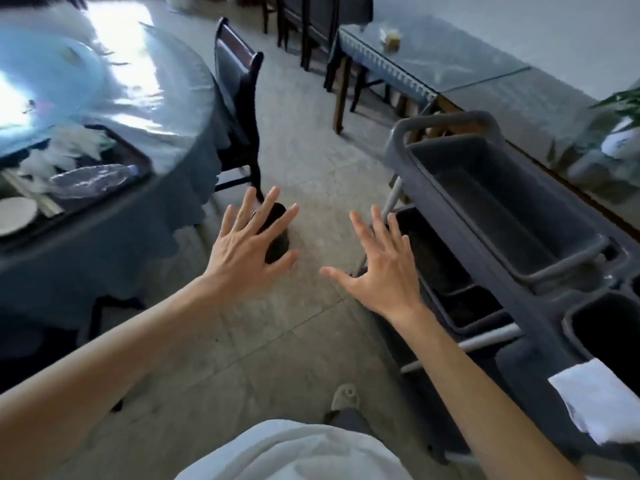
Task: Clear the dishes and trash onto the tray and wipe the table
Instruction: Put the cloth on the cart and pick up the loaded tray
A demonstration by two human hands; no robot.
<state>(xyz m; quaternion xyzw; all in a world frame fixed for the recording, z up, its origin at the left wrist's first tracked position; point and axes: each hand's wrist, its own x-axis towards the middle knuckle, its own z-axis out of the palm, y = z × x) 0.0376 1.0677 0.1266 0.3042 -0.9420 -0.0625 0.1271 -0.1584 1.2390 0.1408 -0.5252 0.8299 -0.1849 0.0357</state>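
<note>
My left hand [247, 244] and my right hand [379, 268] are stretched out over the floor, fingers spread, holding nothing. At the left, a dark tray [138, 157] sits on the round table [166, 109] with its blue cloth. On the tray lie a crushed clear plastic bottle [91, 180], crumpled white tissues [65, 154], chopsticks [33, 197] and a white plate [15, 214]. A white cloth [602, 405] lies on the grey cart at the lower right.
A grey bussing cart [540, 296] with a deep tub [498, 202] and lower bins stands at the right. A dark chair [239, 98] stands by the round table. A long glass-topped table [450, 53] runs along the wall. A glass turntable [45, 74] tops the round table.
</note>
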